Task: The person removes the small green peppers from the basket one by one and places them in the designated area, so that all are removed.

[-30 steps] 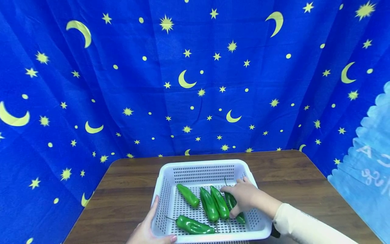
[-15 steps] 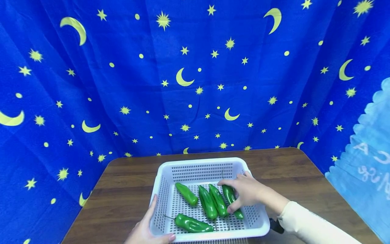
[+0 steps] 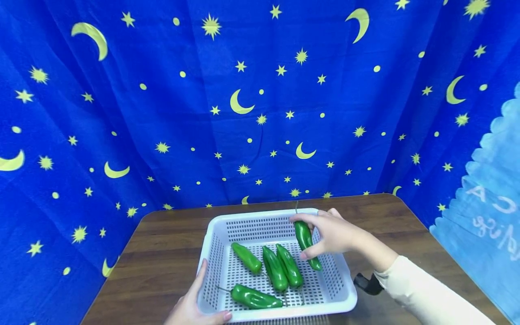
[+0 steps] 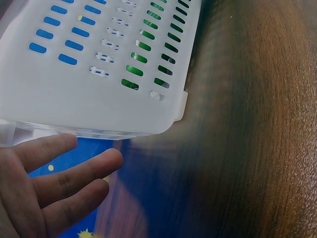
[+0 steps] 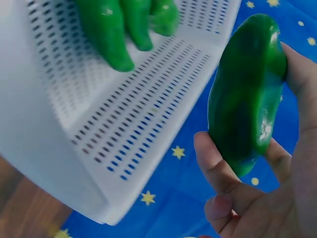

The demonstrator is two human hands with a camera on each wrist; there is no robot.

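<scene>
My right hand (image 3: 331,232) pinches a glossy dark green pepper (image 3: 304,234) between thumb and fingers, raised over the right part of a white perforated plastic basket (image 3: 219,221). In the right wrist view this pepper (image 5: 247,89) is clear of the basket floor. Two green peppers (image 3: 274,268) lie side by side in the middle of the basket. Another pepper (image 3: 247,258) lies to their left, and one more (image 3: 256,297) rests near the front wall. My left hand (image 3: 192,302) rests against the basket's front left corner; its fingers (image 4: 94,168) look extended in the left wrist view.
The basket stands on a dark brown wooden table (image 3: 162,253). A blue curtain (image 3: 183,113) with yellow moons and stars hangs behind and on both sides. At the right is a light blue scalloped cloth (image 3: 491,180). A black strap-like piece (image 3: 369,284) shows by the right sleeve.
My right hand has lifted the rightmost pepper off the basket floor, up and away toward the back. My left hand stays at the corner. The head view has shifted slightly.
</scene>
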